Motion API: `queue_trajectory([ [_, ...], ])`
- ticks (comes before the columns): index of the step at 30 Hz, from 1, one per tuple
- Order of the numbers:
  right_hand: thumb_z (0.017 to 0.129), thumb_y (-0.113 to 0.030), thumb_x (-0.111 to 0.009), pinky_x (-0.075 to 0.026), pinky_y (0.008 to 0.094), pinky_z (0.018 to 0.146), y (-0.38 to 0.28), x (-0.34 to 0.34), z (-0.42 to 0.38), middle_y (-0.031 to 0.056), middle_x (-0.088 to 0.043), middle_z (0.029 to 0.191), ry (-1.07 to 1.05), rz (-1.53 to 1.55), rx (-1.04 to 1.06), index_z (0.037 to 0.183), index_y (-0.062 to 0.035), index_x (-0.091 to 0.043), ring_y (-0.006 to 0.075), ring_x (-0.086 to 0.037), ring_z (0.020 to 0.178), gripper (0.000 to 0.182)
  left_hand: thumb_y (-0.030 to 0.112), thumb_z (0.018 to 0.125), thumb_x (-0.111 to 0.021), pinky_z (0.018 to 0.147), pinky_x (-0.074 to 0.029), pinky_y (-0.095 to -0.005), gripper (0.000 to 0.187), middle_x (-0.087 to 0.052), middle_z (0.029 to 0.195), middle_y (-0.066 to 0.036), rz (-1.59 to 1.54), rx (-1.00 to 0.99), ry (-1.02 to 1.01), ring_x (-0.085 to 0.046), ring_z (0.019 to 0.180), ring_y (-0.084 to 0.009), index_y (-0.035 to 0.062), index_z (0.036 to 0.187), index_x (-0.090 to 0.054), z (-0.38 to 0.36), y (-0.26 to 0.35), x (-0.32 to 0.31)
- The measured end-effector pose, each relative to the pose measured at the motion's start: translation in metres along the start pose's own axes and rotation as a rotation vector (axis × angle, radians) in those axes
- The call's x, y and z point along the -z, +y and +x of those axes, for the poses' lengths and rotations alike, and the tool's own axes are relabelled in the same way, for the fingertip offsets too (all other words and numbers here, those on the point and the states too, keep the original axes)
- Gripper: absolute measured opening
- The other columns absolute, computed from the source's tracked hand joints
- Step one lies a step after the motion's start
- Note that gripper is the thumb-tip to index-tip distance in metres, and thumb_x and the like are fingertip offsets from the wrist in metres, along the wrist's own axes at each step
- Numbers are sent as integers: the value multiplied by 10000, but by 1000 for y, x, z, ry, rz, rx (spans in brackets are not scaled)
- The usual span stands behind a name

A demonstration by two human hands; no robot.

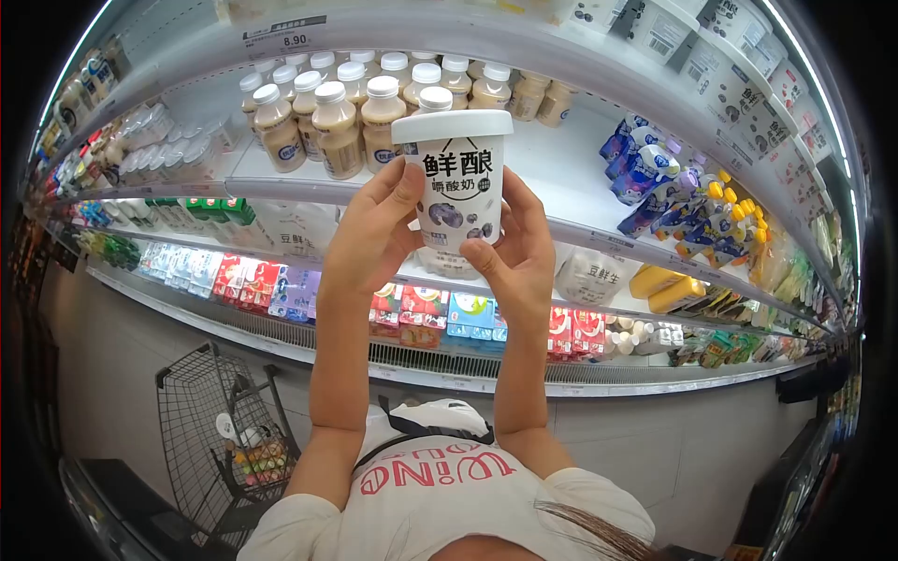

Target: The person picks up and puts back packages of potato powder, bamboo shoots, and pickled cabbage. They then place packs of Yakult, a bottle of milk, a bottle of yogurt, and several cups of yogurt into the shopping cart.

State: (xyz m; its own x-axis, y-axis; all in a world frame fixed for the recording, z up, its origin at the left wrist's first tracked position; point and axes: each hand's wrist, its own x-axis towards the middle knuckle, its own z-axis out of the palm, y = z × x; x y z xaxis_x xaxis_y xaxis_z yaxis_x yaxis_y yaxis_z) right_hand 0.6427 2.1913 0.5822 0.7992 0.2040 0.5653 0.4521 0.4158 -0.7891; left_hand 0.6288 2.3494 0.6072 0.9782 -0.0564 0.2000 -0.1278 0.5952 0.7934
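Held upright in front of the shelves is a white yogurt tub [456, 178] with a white lid, black Chinese lettering and pictures of blueberries. My left hand [376, 224] grips its left side, thumb near the upper edge of the label. On the right side, my right hand [516, 245] is wrapped round the lower part, thumb pressed on the front near the base. The fingers behind the tub are partly hidden. Right behind the tub, bottles [335, 131] with white caps and beige contents stand in rows on the shelf.
A wire shopping cart [210, 411] with a few goods stands on the floor at lower left. Blue and white pouches [645, 164] lie on the shelf to the right. Red cartons [248, 283] line a lower shelf. A price label [295, 40] reads 8.90.
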Motion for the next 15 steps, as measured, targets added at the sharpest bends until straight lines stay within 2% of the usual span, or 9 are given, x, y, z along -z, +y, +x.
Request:
queue_trajectory([
  [11, 628, -285, -878, -465, 381, 984, 32, -34, -9, 199, -457, 1332, -150, 3, -78, 1452, -57, -233, 275, -520, 1189, 1071, 376, 932, -583, 797, -531, -372, 510, -592, 1104, -63, -32, -36, 107, -591, 996, -157, 31, 1288, -459, -35, 14, 36],
  [15, 648, -299, -870, -472, 399, 972, 36, -64, -11, 200, -445, 1331, -181, 110, -144, 1455, -56, -196, 292, -528, 1178, 1078, 390, 911, -614, 814, -521, -355, 592, -594, 1103, -78, 15, -94, 201, -592, 1002, -156, -5, 1309, -425, -53, 20, 62],
])
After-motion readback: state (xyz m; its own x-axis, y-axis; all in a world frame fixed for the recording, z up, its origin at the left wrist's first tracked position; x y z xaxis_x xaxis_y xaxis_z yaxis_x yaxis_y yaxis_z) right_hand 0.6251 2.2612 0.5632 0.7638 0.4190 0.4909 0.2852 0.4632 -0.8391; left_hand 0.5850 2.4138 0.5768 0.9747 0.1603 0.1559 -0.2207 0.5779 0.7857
